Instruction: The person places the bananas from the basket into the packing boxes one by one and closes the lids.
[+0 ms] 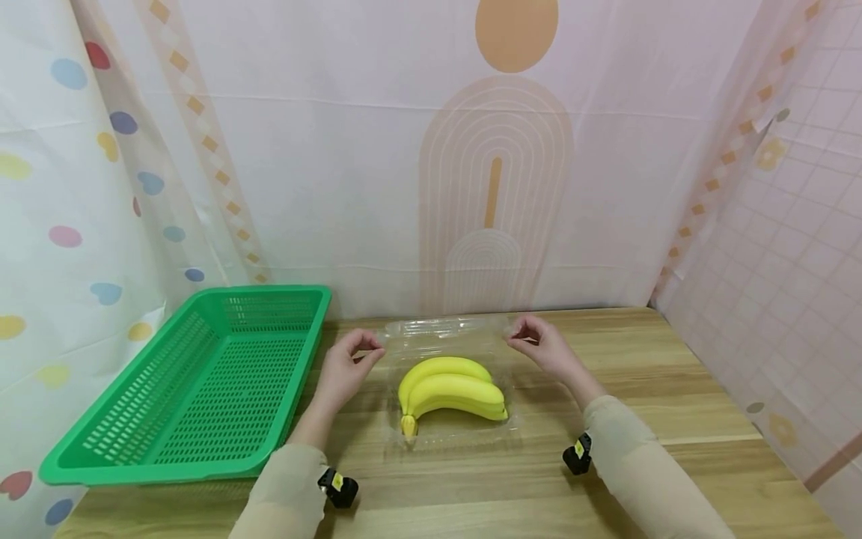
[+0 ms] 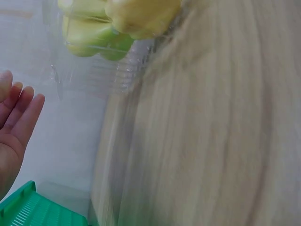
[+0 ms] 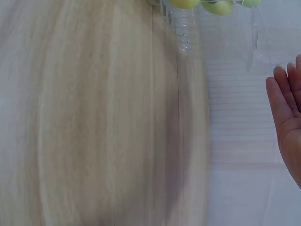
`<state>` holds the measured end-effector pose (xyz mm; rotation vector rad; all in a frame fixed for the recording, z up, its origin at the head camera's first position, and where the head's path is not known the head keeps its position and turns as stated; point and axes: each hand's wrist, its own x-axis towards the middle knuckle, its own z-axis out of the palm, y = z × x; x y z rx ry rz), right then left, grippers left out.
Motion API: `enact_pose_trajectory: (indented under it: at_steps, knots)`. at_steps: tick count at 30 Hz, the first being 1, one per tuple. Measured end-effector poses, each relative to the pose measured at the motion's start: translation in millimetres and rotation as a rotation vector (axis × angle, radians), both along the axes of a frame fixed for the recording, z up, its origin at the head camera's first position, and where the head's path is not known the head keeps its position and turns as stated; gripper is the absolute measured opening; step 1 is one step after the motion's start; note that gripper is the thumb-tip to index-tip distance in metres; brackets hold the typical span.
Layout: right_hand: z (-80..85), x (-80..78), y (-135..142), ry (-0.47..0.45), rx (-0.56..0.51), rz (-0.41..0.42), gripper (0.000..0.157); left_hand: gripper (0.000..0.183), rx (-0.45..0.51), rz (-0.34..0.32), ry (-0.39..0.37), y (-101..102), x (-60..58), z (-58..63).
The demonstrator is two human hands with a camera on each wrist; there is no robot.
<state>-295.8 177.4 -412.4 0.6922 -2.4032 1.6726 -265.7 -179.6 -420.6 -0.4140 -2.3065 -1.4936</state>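
Observation:
A bunch of yellow bananas (image 1: 458, 389) lies in a clear plastic clamshell container (image 1: 465, 442) on the wooden table. The container's clear lid (image 1: 441, 329) stands raised at the back. My left hand (image 1: 346, 367) pinches the lid's left edge between thumb and fingertips. At the lid's opposite edge, my right hand (image 1: 545, 348) pinches with thumb and index finger. In the left wrist view, the fingers of the left hand (image 2: 16, 117) extend beside the clear plastic. The right wrist view shows part of the right hand (image 3: 288, 108) near a lid corner, its thumb out of frame.
A green plastic basket (image 1: 286, 427) with slotted walls stands at the left, beside my left forearm. Behind the wooden table (image 1: 673, 434) hangs a patterned curtain (image 1: 337, 165). Black wrist cameras sit on both sleeves.

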Motion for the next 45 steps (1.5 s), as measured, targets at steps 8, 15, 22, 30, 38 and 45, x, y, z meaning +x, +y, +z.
enact_pose_trajectory:
  at_steps: [8, 15, 22, 30, 38, 45]
  knots:
    - [0.1, 4.4, 6, 0.043, 0.072, 0.062, 0.01, 0.013, -0.077, -0.022, 0.052, -3, 8.3, -0.5]
    - [-1.6, 9.1, 9, 0.079, 0.12, 0.106, 0.012, 0.022, -0.191, -0.058, 0.125, -5, 9.9, -2.8]
    - [-3.1, 11.8, 11, 0.229, 0.239, 0.116, 0.016, 0.023, -0.341, -0.057, 0.271, -8, 11.6, -3.1]
    - [-4.0, 14.6, 11, 0.442, 0.397, 0.148, 0.026, 0.025, -0.401, -0.071, 0.356, -11, 13.9, -6.9]
    - [-5.4, 16.4, 12, 0.55, 0.486, 0.182, 0.027, 0.026, -0.476, -0.092, 0.389, -12, 17.9, -8.1]
    - [-5.5, 18.1, 13, 0.584, 0.53, 0.197, 0.026, 0.026, -0.594, -0.096, 0.483, -11, 19.8, -8.8]
